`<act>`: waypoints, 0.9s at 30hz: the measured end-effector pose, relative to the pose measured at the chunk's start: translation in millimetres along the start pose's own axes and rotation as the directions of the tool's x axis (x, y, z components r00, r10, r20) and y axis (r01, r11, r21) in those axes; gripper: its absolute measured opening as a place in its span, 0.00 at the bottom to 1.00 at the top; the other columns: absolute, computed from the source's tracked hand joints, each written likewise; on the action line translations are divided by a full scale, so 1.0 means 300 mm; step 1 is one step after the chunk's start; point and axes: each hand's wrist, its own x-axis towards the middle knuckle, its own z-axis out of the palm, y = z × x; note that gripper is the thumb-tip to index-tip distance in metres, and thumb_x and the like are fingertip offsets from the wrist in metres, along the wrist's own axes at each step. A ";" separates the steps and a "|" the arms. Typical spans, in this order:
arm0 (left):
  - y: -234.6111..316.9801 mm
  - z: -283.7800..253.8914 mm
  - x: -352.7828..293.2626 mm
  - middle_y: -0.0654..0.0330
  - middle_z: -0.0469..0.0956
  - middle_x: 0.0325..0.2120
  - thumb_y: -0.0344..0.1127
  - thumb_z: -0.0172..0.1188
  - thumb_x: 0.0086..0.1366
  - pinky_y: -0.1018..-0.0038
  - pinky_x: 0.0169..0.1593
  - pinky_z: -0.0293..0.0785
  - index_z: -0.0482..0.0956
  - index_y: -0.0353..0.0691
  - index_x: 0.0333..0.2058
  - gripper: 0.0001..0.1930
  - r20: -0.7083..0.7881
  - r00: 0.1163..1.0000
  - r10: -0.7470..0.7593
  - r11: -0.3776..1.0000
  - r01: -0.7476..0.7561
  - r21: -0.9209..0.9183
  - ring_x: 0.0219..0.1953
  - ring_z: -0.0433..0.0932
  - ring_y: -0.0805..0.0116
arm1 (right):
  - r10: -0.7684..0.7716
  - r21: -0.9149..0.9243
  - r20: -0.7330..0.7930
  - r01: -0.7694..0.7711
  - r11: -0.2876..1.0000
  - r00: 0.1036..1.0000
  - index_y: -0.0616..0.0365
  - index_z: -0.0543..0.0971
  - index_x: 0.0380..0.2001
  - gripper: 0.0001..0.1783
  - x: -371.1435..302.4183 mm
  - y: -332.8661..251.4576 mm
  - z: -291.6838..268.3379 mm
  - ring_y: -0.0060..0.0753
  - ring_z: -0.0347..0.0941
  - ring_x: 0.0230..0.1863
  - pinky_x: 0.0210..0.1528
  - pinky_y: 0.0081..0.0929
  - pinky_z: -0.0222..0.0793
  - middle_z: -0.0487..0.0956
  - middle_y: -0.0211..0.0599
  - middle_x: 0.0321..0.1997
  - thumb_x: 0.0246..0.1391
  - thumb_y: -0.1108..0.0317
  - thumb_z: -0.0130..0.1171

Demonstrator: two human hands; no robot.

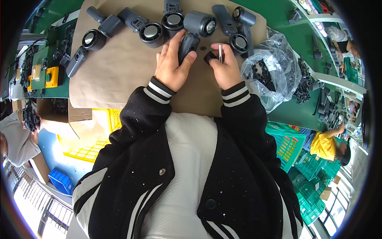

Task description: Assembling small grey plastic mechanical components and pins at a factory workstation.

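Observation:
My left hand (173,65) is wrapped round the handle of a dark grey handheld fan (200,24), whose round head points away from me and to the right. Between the fingers and thumb of my right hand (227,69) is a small black part (209,57). A thin silver rod (220,51) also stands up from that grip; its kind I cannot make out. The right hand is just right of the fan's handle, apart from it. More grey fans lie beyond my hands, among them one with a round silver-centred face (151,32) and another (239,42) by my right fingers.
Brown paper (115,75) covers the green bench. A clear plastic bag (274,71) of small black parts stands right of my hand. Yellow-and-green boxes (51,77) are at the left. Co-workers sit at both sides; green crates (284,143) stand at the lower right.

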 end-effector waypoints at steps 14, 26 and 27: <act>-0.028 0.056 0.010 0.49 0.66 0.51 0.28 0.54 0.61 0.66 0.53 0.62 0.62 0.42 0.63 0.29 -0.082 0.976 0.204 0.937 -0.170 0.306 0.48 0.68 0.52 | -0.350 -0.464 -0.019 0.302 0.833 0.936 0.53 0.70 0.50 0.23 -0.047 0.018 -0.096 0.51 0.71 0.38 0.41 0.39 0.70 0.70 0.47 0.44 0.47 0.76 0.53; -0.018 0.054 0.024 0.48 0.66 0.50 0.29 0.60 0.52 0.64 0.56 0.65 0.73 0.43 0.52 0.25 -0.077 0.970 0.229 0.972 -0.224 0.068 0.50 0.68 0.50 | -0.485 -0.230 0.152 0.508 0.830 0.861 0.57 0.73 0.50 0.19 0.133 -0.286 -0.301 0.30 0.72 0.41 0.44 0.24 0.69 0.75 0.36 0.44 0.53 0.78 0.54; -0.012 0.053 0.030 0.48 0.66 0.50 0.29 0.60 0.52 0.64 0.56 0.65 0.73 0.43 0.52 0.25 -0.073 0.968 0.241 0.970 -0.237 0.058 0.50 0.68 0.50 | -0.488 -0.241 0.141 0.508 0.827 0.862 0.57 0.73 0.50 0.19 0.143 -0.294 -0.300 0.30 0.72 0.41 0.44 0.24 0.69 0.75 0.36 0.44 0.53 0.78 0.54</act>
